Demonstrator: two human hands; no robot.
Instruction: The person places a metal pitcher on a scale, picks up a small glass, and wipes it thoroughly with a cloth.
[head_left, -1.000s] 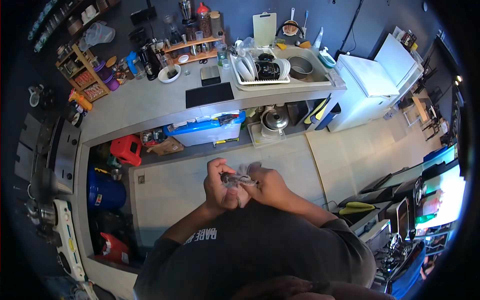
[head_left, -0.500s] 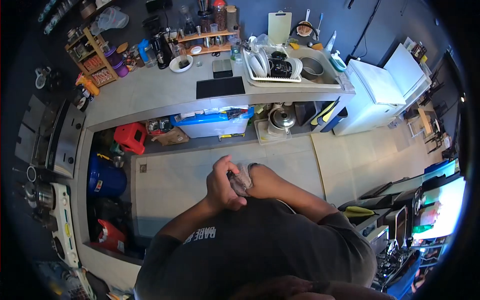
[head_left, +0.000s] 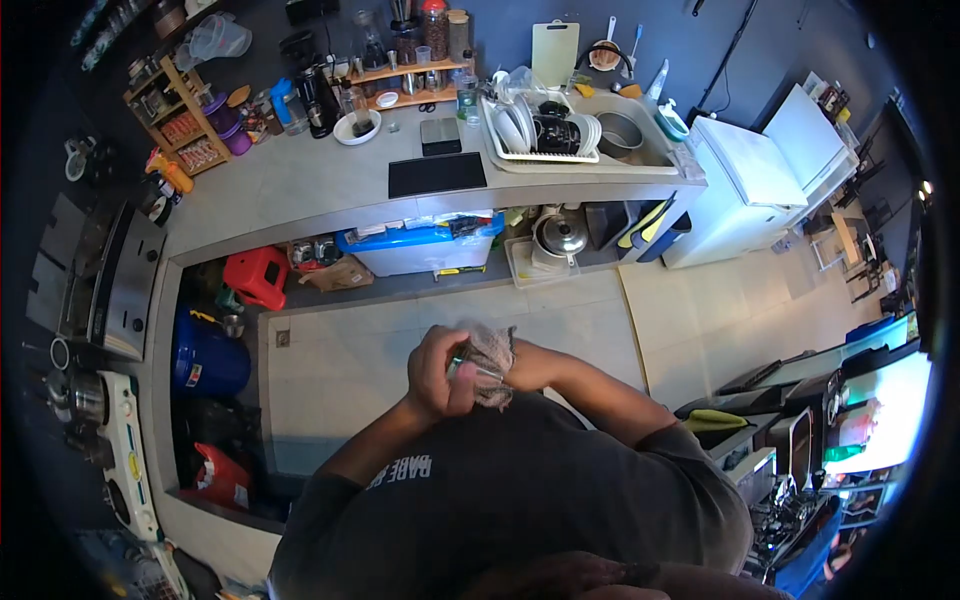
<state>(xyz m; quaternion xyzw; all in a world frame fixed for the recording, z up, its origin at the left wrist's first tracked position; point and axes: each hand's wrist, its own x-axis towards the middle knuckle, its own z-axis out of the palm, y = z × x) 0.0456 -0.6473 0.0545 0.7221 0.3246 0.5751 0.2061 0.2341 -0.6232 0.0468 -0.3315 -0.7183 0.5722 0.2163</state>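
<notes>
In front of my chest, my left hand [head_left: 434, 375] is closed around a small clear glass item [head_left: 459, 362], which shows only in part between the fingers. A greyish-brown cloth [head_left: 492, 352] lies against the glass item on its right side. My right hand [head_left: 528, 366] is closed on this cloth, and the cloth hides most of its fingers. The two hands are close together above the floor, with the cloth between them.
Beyond my hands runs a counter [head_left: 270, 190] with a black mat [head_left: 437, 175], a small scale [head_left: 439, 137], a white bowl [head_left: 357, 127] and a dish rack [head_left: 543, 155]. A blue-lidded bin [head_left: 420, 250] and a red stool [head_left: 257, 277] stand below.
The cloth was bunched between my hands, then largely behind my left hand; now it is spread more openly. My left fingers, more extended half a second ago, have curled round the glass item.
</notes>
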